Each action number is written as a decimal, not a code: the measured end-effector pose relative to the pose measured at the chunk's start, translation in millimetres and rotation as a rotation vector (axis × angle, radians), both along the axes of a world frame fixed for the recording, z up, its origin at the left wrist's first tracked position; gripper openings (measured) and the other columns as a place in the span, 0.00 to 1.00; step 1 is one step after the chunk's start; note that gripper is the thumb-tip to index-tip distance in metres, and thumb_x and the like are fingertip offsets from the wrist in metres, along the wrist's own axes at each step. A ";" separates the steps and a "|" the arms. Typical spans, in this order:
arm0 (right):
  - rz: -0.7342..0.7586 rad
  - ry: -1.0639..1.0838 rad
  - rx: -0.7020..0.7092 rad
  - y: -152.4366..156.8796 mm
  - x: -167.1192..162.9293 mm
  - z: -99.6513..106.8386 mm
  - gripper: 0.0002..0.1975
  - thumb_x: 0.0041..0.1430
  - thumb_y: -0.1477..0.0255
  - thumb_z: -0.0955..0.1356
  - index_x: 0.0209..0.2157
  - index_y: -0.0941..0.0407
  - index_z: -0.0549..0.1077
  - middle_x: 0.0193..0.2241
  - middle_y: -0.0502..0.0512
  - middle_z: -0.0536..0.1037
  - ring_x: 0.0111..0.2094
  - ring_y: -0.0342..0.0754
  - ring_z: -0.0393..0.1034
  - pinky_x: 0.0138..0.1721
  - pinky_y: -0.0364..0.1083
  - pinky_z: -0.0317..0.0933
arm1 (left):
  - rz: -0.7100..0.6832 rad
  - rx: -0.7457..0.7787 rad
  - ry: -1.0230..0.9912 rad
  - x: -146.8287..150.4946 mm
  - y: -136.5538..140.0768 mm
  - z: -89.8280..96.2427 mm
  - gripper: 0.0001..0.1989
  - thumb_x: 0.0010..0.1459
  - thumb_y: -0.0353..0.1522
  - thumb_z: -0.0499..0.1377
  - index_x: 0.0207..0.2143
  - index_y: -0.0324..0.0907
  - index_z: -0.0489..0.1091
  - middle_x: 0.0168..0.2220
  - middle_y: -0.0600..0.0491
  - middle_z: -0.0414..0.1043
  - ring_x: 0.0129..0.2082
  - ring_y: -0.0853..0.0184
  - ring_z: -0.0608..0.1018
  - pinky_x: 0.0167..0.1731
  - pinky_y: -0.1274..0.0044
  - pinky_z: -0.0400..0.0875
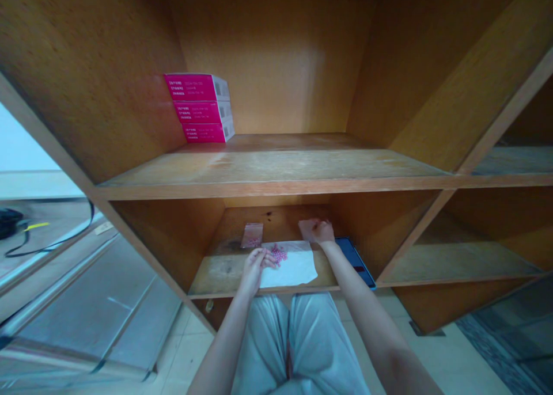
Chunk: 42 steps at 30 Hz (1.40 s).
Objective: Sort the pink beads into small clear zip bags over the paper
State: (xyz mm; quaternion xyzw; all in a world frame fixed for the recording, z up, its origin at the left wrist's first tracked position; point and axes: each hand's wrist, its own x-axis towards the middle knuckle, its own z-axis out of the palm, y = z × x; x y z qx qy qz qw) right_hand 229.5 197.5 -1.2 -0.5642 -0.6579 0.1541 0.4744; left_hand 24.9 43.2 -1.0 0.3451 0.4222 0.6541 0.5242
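On the lower shelf a sheet of white paper (pixel 294 268) lies flat, with a small heap of pink beads (pixel 279 253) near its left side. My left hand (pixel 256 265) rests at the paper's left edge, fingers stretched toward the beads and touching or just beside them; I see nothing held in it. Farther back to the right, my right hand (pixel 324 232) is closed on the side of a small clear plastic bag (pixel 306 229). Its fingertips are partly hidden. Behind my left hand lies a second small plastic bag (pixel 252 235) with pink pieces near its bottom.
Right of my right forearm lies a blue-edged phone or tablet (pixel 355 261). Three stacked pink boxes (pixel 201 108) stand on the upper shelf (pixel 302 162), whose front edge overhangs the lower compartment. Wooden side walls bound it. A glass-panelled frame (pixel 86 303) stands at left.
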 end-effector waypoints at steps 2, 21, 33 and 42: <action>-0.029 -0.027 0.063 -8.6 -5.2 6.9 0.10 0.46 0.81 0.61 0.26 0.62 0.73 0.32 0.66 0.75 0.41 0.57 0.67 0.45 0.55 0.56 | -0.004 0.002 0.004 -0.2 0.0 0.5 0.13 0.48 0.39 0.59 0.28 0.37 0.65 0.21 0.51 0.73 0.17 0.70 0.73 0.23 0.78 0.66; 0.319 0.001 0.241 -88.9 -64.5 -1.8 0.19 0.46 0.82 0.58 0.39 0.56 0.71 0.39 0.57 0.72 0.43 0.51 0.64 0.46 0.51 0.57 | 0.312 0.084 1.073 -56.5 30.3 19.8 0.09 0.44 0.33 0.60 0.32 0.44 0.72 0.35 0.48 0.73 0.39 0.57 0.71 0.45 0.69 0.58; 0.307 0.017 0.236 -91.6 -64.0 -1.8 0.18 0.47 0.82 0.58 0.37 0.56 0.72 0.37 0.57 0.72 0.41 0.50 0.64 0.44 0.50 0.58 | 0.135 -0.031 1.463 -66.0 46.3 21.5 0.08 0.50 0.37 0.55 0.27 0.46 0.74 0.28 0.51 0.76 0.31 0.59 0.74 0.38 0.70 0.58; 0.304 0.010 0.231 -90.5 -63.0 -2.7 0.17 0.47 0.82 0.58 0.36 0.57 0.72 0.37 0.57 0.72 0.41 0.50 0.64 0.44 0.49 0.58 | 0.459 0.193 0.573 -76.5 51.6 21.7 0.07 0.44 0.35 0.61 0.26 0.41 0.72 0.29 0.51 0.74 0.32 0.65 0.74 0.39 0.73 0.65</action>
